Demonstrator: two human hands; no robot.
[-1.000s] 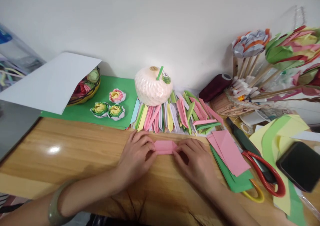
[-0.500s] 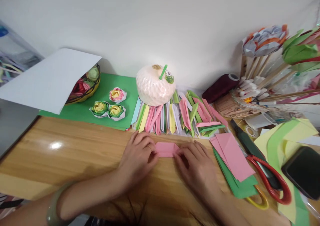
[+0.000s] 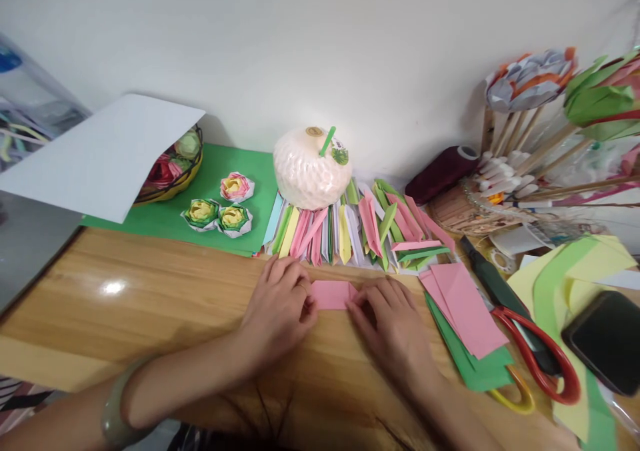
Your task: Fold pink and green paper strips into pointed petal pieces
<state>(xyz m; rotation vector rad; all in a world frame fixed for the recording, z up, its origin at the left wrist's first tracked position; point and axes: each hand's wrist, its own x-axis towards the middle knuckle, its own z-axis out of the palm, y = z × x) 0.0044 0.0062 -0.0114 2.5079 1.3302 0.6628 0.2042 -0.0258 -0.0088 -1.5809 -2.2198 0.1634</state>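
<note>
A small folded strip of pink paper [image 3: 331, 295] lies on the wooden table between my hands. My left hand [image 3: 283, 296] pinches its left end, fingers curled closed, a ring on one finger. At the right end, the fingertips of my right hand [image 3: 393, 318] are closed on a slanted folded corner. Just beyond the hands, folded paper pieces [image 3: 345, 234] in pink, green, yellow and white stand in a packed row. To the right of my right hand, flat pink paper rectangles [image 3: 470, 311] rest on green ones [image 3: 463, 364].
A white coconut-shaped container [image 3: 313, 170] stands behind the folded pieces. Several paper flowers [image 3: 234, 219] sit on green sheets [image 3: 250, 158], near a basket [image 3: 193, 171] under white paper [image 3: 110, 151]. Right lie red-handled scissors [image 3: 570, 378], a black phone [image 3: 607, 341] and a dark thread spool [image 3: 440, 174].
The crease line along the middle of the pink strip no longer shows, and its face looks plain now. Both hands keep their hold with only slight shifts.
</note>
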